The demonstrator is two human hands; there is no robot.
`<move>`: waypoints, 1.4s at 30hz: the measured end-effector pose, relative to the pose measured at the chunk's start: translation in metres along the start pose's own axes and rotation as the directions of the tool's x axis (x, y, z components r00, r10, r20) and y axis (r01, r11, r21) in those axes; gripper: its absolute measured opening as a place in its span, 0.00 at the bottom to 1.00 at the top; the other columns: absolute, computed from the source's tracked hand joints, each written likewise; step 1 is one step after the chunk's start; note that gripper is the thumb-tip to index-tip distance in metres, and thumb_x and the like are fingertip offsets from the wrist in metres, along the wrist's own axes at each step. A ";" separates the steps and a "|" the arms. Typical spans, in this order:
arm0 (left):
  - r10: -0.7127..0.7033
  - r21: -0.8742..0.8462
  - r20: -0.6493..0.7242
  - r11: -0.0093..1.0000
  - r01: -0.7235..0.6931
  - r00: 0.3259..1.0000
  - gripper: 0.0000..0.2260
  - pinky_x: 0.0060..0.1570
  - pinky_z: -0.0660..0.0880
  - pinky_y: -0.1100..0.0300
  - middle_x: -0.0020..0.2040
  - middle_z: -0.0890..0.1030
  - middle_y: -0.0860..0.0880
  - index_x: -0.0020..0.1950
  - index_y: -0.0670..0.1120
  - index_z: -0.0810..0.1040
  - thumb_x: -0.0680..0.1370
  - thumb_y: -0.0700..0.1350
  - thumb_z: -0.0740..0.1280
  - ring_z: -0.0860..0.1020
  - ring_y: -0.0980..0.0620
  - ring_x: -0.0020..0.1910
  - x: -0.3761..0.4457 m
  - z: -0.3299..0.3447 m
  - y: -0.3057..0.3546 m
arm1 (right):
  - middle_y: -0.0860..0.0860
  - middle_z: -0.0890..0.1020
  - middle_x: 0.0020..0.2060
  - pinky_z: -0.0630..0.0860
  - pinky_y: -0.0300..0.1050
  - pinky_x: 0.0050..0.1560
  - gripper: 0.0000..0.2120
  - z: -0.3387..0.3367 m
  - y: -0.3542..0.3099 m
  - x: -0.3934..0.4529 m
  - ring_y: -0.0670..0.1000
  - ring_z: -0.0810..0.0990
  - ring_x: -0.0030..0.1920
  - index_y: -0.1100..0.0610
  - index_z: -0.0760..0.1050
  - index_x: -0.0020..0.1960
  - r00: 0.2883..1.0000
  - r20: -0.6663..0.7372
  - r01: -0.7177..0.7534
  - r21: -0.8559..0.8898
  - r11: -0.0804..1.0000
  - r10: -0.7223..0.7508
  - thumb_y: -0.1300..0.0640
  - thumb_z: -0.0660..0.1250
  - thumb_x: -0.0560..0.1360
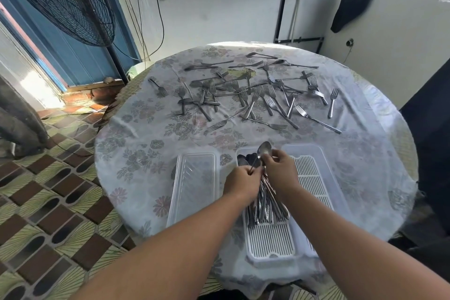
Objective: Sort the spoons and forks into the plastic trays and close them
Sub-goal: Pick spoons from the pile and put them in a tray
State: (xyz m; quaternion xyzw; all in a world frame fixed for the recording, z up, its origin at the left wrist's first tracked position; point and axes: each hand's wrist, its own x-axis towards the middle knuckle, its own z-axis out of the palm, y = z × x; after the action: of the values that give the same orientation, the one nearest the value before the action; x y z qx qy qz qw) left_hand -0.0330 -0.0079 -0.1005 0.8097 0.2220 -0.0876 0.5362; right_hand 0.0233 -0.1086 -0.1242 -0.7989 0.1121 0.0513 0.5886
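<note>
Round table [136, 134] under a floral cloth carries a middle tray [270, 243], clear plastic with a white slatted insert, at its near edge, with bundled steel spoons [265, 204] lying lengthwise in it. Left hand [243, 181] and right hand [280, 170] both pinch one spoon [264, 150] above that tray, hiding the bundle's upper handles. Beyond the tray, forks [253, 95] lie scattered; a clear lid [194, 185] lies left, a second tray [314, 173] right, partly covered.

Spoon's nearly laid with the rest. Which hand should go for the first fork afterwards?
Right, probably. The right hand sits nearer the empty tray and the closest forks, which lie to its side. The left hand pinches the spoon handle over the middle tray.
</note>
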 end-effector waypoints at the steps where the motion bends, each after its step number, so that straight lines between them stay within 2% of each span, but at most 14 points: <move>1: 0.017 0.004 -0.026 1.000 -0.016 1.000 0.14 0.37 0.65 0.56 0.32 0.74 0.54 0.42 0.51 0.74 0.83 0.57 0.62 0.72 0.51 0.33 -0.001 -0.001 0.004 | 0.51 0.85 0.40 0.77 0.49 0.39 0.05 -0.003 0.001 0.001 0.52 0.82 0.38 0.55 0.81 0.52 1.000 -0.016 0.021 -0.062 0.998 -0.022 0.55 0.67 0.81; 6: 0.077 -0.039 -0.178 0.996 -0.085 0.981 0.13 0.42 0.73 0.49 0.40 0.77 0.48 0.52 0.46 0.71 0.86 0.52 0.53 0.76 0.44 0.40 0.012 -0.005 0.008 | 0.54 0.84 0.42 0.69 0.43 0.34 0.08 -0.004 0.011 0.008 0.52 0.78 0.38 0.58 0.82 0.52 0.985 0.118 0.170 -0.490 0.855 -0.128 0.57 0.65 0.81; 10: 0.055 -0.265 -0.217 0.958 -0.113 0.975 0.23 0.57 0.78 0.44 0.50 0.84 0.45 0.55 0.50 0.80 0.83 0.63 0.51 0.81 0.41 0.51 0.023 0.000 0.016 | 0.54 0.82 0.52 0.71 0.42 0.47 0.13 -0.001 0.007 0.004 0.53 0.80 0.48 0.54 0.79 0.62 0.982 0.046 0.187 -0.357 0.915 -0.183 0.51 0.67 0.81; 14: -0.006 -0.284 -0.425 0.950 -0.127 0.905 0.29 0.67 0.70 0.41 0.63 0.81 0.45 0.66 0.56 0.78 0.79 0.68 0.45 0.75 0.40 0.65 0.034 -0.004 0.030 | 0.51 0.86 0.43 0.76 0.45 0.46 0.22 -0.005 0.000 -0.002 0.52 0.83 0.46 0.54 0.84 0.52 0.968 0.229 0.168 -0.300 0.939 -0.100 0.42 0.57 0.84; 17: 0.127 -0.162 -0.440 0.962 -0.218 0.889 0.26 0.67 0.66 0.46 0.66 0.77 0.45 0.74 0.61 0.72 0.83 0.66 0.46 0.71 0.42 0.67 0.037 -0.007 0.036 | 0.51 0.84 0.35 0.73 0.44 0.36 0.28 -0.005 -0.011 -0.004 0.48 0.78 0.32 0.56 0.82 0.48 0.934 0.335 -0.092 -0.101 0.991 0.121 0.36 0.54 0.83; 19: 0.378 0.079 -0.341 0.924 -0.375 0.861 0.26 0.62 0.66 0.51 0.63 0.77 0.48 0.76 0.65 0.68 0.82 0.67 0.44 0.72 0.45 0.64 0.032 -0.005 0.033 | 0.52 0.81 0.31 0.72 0.43 0.33 0.29 -0.005 -0.021 -0.007 0.49 0.76 0.29 0.59 0.80 0.48 0.806 0.522 -0.429 0.193 0.882 0.278 0.34 0.56 0.82; 22: 0.633 0.482 0.005 0.677 -0.556 0.774 0.25 0.63 0.65 0.51 0.62 0.72 0.50 0.79 0.71 0.57 0.81 0.64 0.43 0.67 0.48 0.60 0.016 -0.004 0.020 | 0.61 0.84 0.56 0.76 0.54 0.65 0.33 -0.010 -0.025 -0.008 0.58 0.84 0.57 0.62 0.79 0.65 0.666 0.727 -0.611 0.402 0.682 0.168 0.33 0.63 0.78; 26: 0.571 0.652 0.370 0.401 -0.643 0.732 0.23 0.76 0.48 0.42 0.80 0.52 0.48 0.78 0.73 0.41 0.84 0.62 0.44 0.50 0.42 0.76 -0.002 -0.010 -0.005 | 0.56 0.85 0.43 0.82 0.45 0.40 0.28 -0.028 -0.012 -0.003 0.53 0.85 0.41 0.63 0.76 0.62 0.638 0.750 -0.667 0.426 0.611 0.174 0.38 0.62 0.81; 28: 0.548 0.693 0.441 0.295 -0.657 0.711 0.26 0.77 0.40 0.42 0.81 0.48 0.46 0.80 0.68 0.38 0.85 0.61 0.46 0.44 0.40 0.78 0.000 -0.014 -0.020 | 0.58 0.83 0.48 0.84 0.49 0.45 0.26 -0.030 -0.002 -0.001 0.57 0.84 0.48 0.65 0.77 0.63 0.655 0.721 -0.670 0.415 0.616 0.227 0.42 0.64 0.82; 31: 0.556 0.719 0.496 0.167 -0.675 0.666 0.35 0.77 0.41 0.39 0.77 0.53 0.42 0.82 0.58 0.36 0.82 0.59 0.53 0.48 0.38 0.78 0.002 -0.023 -0.032 | 0.61 0.83 0.48 0.80 0.55 0.59 0.20 -0.022 -0.002 -0.003 0.58 0.83 0.50 0.70 0.76 0.65 0.713 0.658 -0.615 0.419 0.668 0.243 0.54 0.62 0.84; 34: 0.592 0.768 0.435 0.150 -0.622 0.679 0.39 0.77 0.47 0.40 0.71 0.62 0.42 0.82 0.45 0.51 0.75 0.60 0.59 0.57 0.39 0.74 0.005 -0.037 -0.040 | 0.57 0.83 0.37 0.81 0.50 0.42 0.12 -0.009 -0.005 -0.005 0.53 0.82 0.35 0.69 0.78 0.56 0.877 0.408 -0.396 0.311 0.864 0.256 0.64 0.59 0.83; 36: 0.652 0.817 0.321 0.175 -0.549 0.686 0.26 0.74 0.52 0.43 0.63 0.69 0.44 0.69 0.45 0.69 0.75 0.57 0.60 0.67 0.39 0.67 0.008 -0.044 -0.043 | 0.53 0.84 0.33 0.76 0.48 0.37 0.11 -0.003 -0.006 -0.005 0.50 0.80 0.32 0.62 0.82 0.50 0.961 0.225 -0.164 0.003 0.986 0.159 0.63 0.60 0.82; 38: 0.648 0.842 0.288 0.179 -0.508 0.705 0.17 0.72 0.53 0.43 0.59 0.75 0.46 0.59 0.48 0.76 0.80 0.58 0.58 0.69 0.41 0.65 0.010 -0.045 -0.043 | 0.52 0.85 0.35 0.73 0.43 0.34 0.11 0.000 -0.005 -0.003 0.50 0.80 0.33 0.56 0.83 0.50 0.986 0.159 0.003 -0.271 0.963 0.042 0.61 0.62 0.81; 42: 0.555 0.855 0.366 0.117 -0.506 0.747 0.26 0.75 0.41 0.42 0.67 0.69 0.48 0.63 0.53 0.78 0.79 0.68 0.53 0.61 0.42 0.72 0.004 -0.038 -0.039 | 0.54 0.83 0.44 0.76 0.47 0.38 0.17 -0.002 -0.004 -0.006 0.54 0.82 0.42 0.51 0.69 0.67 0.976 0.112 0.216 -0.392 0.894 -0.186 0.60 0.64 0.80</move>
State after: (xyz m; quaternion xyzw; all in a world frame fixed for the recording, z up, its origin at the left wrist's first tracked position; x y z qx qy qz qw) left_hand -0.0508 0.0400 -0.1189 0.9867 -0.1589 0.0179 -0.0280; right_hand 0.0186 -0.1082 -0.1185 -0.9076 -0.0051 0.0406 0.4178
